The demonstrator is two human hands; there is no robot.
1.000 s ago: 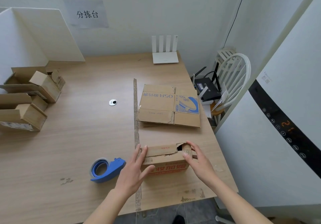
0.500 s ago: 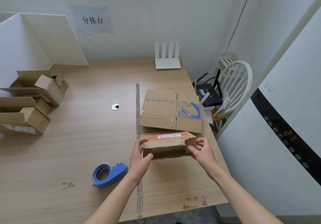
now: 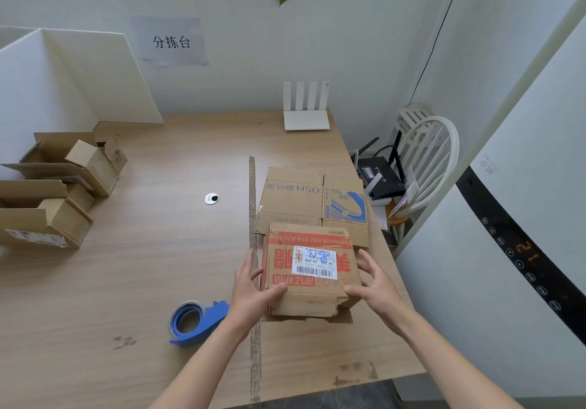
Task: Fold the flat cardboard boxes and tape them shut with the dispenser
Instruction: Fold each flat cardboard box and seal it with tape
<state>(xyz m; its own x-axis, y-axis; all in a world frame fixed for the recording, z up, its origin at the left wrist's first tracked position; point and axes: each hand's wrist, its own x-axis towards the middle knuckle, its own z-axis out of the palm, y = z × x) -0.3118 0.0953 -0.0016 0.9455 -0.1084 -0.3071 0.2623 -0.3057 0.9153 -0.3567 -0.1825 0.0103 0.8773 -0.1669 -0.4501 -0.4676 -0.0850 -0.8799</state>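
While both hands steady it, the small box (image 3: pixel 309 270) sits at the near right of the desk (image 3: pixel 158 265), labelled face up, shipping label (image 3: pixel 314 262) and red print showing. Left hand (image 3: pixel 252 288) grips its left side, thumb over the near top edge, fingers along the wall. Right hand (image 3: pixel 375 286) is at the right side, fingers spread and loosely curved; thumb touches the near right corner, the rest look just off the cardboard. Can't tell if it's really gripping.

Progress, my read: this box is folded into shape but not taped. Near edge looks ragged, flaps loose at the bottom near corner, no fresh tape visible on it. Can't see the underside, so the seam state there is unknown.

Tape dispenser (image 3: pixel 196 321), blue, lies on the desk just left of the left forearm, untouched by either hand. Within easy reach.

Still flat: one cardboard sheet (image 3: pixel 312 200) with blue print, lying just beyond the box, its near edge partly under it. Looks like at least one more layer beneath it, can't count.

Far left of the desk: a pile of erected boxes (image 3: pixel 60 186), several with flaps standing open. Can't tell from here whether any are taped.

Left to do, as I judge it: close the flaps on the current box, tape it, then fold and tape the flat one(s). Roughly mid-task.
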